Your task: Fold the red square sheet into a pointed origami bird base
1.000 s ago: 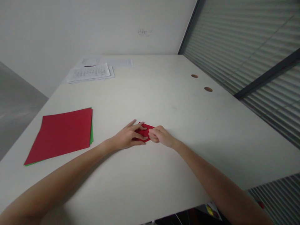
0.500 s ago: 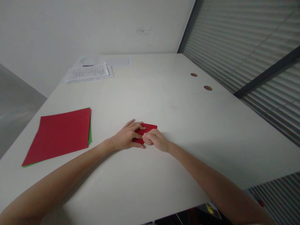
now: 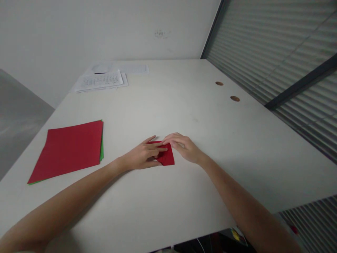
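A small folded piece of red paper (image 3: pixel 168 159) lies on the white table in front of me. My left hand (image 3: pixel 144 154) rests on its left part with fingers stretched out and spread, pressing it down. At the paper's far right corner is my right hand (image 3: pixel 185 147), its fingers extended and their tips touching the upper edge near my left fingertips. The fingers of my left hand cover much of the paper.
On the left lies a stack of red sheets (image 3: pixel 68 151) with a green sheet (image 3: pixel 101 151) peeking out beneath. Written papers (image 3: pixel 101 80) are at the far left of the table (image 3: pixel 168 102). Two round holes mark the right side, beside the window blinds (image 3: pixel 276 45).
The red paper has been turned, and its lower right corner now shows. My right hand has gone from a closed fist on its near side to stretched fingers at its far edge.
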`<act>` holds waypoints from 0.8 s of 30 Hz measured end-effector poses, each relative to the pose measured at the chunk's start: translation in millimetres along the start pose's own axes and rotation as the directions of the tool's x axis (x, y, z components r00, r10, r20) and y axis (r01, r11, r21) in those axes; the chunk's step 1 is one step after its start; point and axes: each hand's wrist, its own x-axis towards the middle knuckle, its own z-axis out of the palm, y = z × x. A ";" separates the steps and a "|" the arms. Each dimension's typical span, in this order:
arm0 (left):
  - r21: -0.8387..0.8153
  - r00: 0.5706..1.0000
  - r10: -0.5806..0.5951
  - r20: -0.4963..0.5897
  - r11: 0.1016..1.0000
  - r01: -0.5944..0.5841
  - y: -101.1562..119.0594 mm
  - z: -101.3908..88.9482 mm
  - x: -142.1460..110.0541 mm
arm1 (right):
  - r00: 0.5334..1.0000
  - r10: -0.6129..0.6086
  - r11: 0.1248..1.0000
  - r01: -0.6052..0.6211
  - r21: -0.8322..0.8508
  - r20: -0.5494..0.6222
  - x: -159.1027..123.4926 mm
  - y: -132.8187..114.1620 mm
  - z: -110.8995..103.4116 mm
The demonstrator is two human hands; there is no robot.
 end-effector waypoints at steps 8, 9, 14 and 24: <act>0.235 0.965 -0.190 -0.182 0.944 0.231 5.3 2.2 -0.3 | 0.988 0.032 0.858 0.050 -0.510 0.150 -10.0 8.0 1.1; 0.247 0.959 -0.209 -0.191 0.935 0.253 5.6 3.1 0.2 | 0.987 0.047 0.835 0.046 -0.548 0.153 -10.6 7.1 0.7; 0.243 0.945 -0.247 -0.216 0.924 0.297 5.1 6.8 3.3 | 0.972 0.069 0.802 0.080 -0.592 0.224 -12.1 0.1 3.1; 0.347 0.931 -0.310 -0.192 0.866 0.360 2.9 1.1 6.6 | 0.959 0.091 0.776 0.100 -0.622 0.268 -19.5 -4.1 1.1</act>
